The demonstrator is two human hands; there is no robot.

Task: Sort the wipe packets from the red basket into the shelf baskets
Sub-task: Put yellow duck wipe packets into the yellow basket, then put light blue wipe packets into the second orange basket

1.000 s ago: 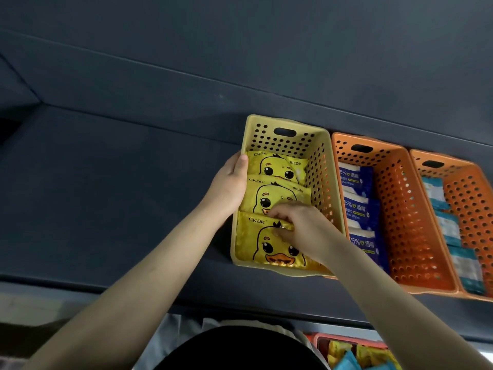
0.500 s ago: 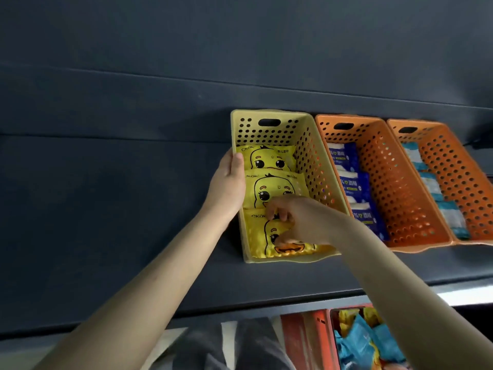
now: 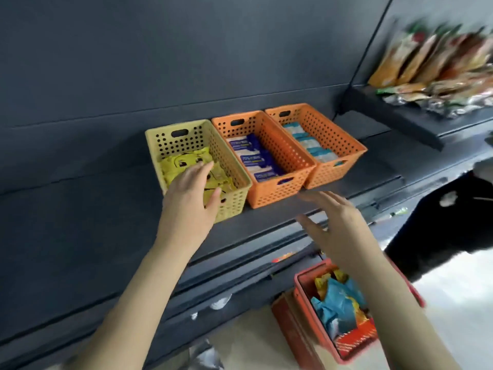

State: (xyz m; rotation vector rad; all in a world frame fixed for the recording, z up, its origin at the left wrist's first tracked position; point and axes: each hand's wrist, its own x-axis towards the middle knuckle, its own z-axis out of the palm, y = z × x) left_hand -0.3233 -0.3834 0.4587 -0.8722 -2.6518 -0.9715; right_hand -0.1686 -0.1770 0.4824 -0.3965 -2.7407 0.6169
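A yellow basket [image 3: 232, 166] on the dark shelf holds yellow duck-print wipe packets [image 3: 184, 162]. My left hand [image 3: 190, 194] lies over its near left corner, fingers straight above the packets, holding nothing. My right hand [image 3: 334, 222] hovers empty with spread fingers below the shelf edge, in front of the orange baskets. The middle orange basket [image 3: 282, 158] holds blue packets [image 3: 249, 156]. The right orange basket [image 3: 341, 145] holds teal packets [image 3: 309, 142]. The red basket [image 3: 306, 295] sits low at the right with mixed yellow and teal packets [image 3: 337, 303] inside.
The dark shelf [image 3: 80, 209] runs left of the yellow basket. A higher shelf at the upper right carries blurred snack bags [image 3: 437, 65]. A dark shape [image 3: 453, 222] stands at the right above a pale floor.
My right hand left the yellow basket and moved down and right, now empty. The left hand shifted from the basket's left wall to its near corner. The view swung back and right.
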